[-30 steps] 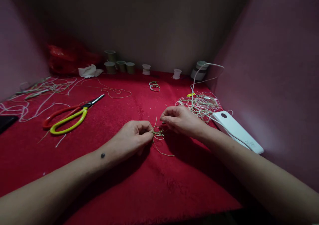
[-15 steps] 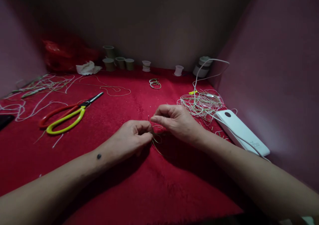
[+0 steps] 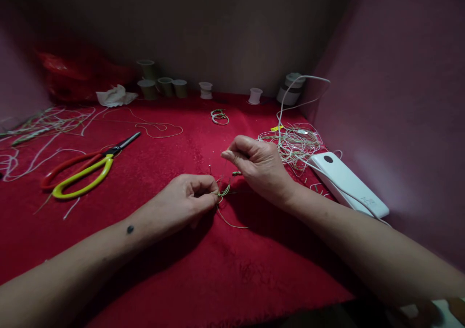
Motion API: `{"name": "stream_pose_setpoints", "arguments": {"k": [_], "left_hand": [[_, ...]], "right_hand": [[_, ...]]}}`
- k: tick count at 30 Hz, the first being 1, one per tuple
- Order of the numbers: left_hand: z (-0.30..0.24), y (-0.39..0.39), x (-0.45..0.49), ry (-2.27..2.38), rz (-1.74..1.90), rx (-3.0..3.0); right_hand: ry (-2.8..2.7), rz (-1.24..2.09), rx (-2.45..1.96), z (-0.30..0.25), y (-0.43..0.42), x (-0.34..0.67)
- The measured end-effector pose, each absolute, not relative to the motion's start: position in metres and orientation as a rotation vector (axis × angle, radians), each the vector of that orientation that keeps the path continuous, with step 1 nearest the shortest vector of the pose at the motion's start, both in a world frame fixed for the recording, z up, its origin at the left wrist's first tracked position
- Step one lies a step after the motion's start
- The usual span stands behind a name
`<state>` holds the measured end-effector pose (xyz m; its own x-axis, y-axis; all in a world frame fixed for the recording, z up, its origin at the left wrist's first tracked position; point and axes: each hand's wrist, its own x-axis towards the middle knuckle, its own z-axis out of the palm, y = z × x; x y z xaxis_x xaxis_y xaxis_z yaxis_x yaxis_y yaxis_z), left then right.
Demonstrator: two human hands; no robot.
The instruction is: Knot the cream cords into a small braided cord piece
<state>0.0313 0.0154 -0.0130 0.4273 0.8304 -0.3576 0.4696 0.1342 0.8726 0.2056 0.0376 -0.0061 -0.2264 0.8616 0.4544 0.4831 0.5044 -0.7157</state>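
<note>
My left hand [image 3: 194, 192] is closed low over the red cloth, thumb and forefinger pinching a thin green cord [image 3: 225, 191]. A small loop of this cord stands out past the fingertips, and a loose tail [image 3: 232, 225] curves across the cloth below. Higher and to the right, my right hand [image 3: 256, 165] is closed in a pinch, with a faint thin strand seeming to run down from its fingertips toward the left hand. Below its fingers shows a short green braided end [image 3: 237, 173]; the rest is hidden. A pin [image 3: 209, 169] stands upright just beyond the left hand.
Scissors [image 3: 94, 165] with red and yellow handles lie at left, near tangled cords [image 3: 54, 124]. Spools [image 3: 147, 89] and a finished-looking cord ring [image 3: 220, 117] are farther back. At right lie a cord heap [image 3: 290, 144] and a white power bank [image 3: 348, 182] with its cable.
My right hand has risen slightly and drawn away from my left, which keeps its pinch. More of the green loop and tail now shows. The whole view has shifted a little.
</note>
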Motion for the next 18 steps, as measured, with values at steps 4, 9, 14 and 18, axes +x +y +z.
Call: {"name": "stream_pose_setpoints", "arguments": {"k": [4, 9, 14, 18], "left_hand": [[-0.0114, 0.0149, 0.0314, 1.203, 0.378, 1.510], [-0.0099, 0.0147, 0.0310, 1.206, 0.340, 1.501], [-0.0092, 0.0142, 0.0304, 1.190, 0.330, 1.500], [-0.0097, 0.0138, 0.0293, 1.151, 0.312, 1.522]], "right_hand": [[-2.012, 0.291, -1.172, -0.0077, 0.0357, 0.2089], [-2.227, -0.037, -1.235, -0.0127, 0.0368, 0.2126], [-2.400, -0.329, -1.262, -0.0155, 0.0374, 0.2130], [-2.585, -0.462, -1.102, -0.0076, 0.0336, 0.2119]]}}
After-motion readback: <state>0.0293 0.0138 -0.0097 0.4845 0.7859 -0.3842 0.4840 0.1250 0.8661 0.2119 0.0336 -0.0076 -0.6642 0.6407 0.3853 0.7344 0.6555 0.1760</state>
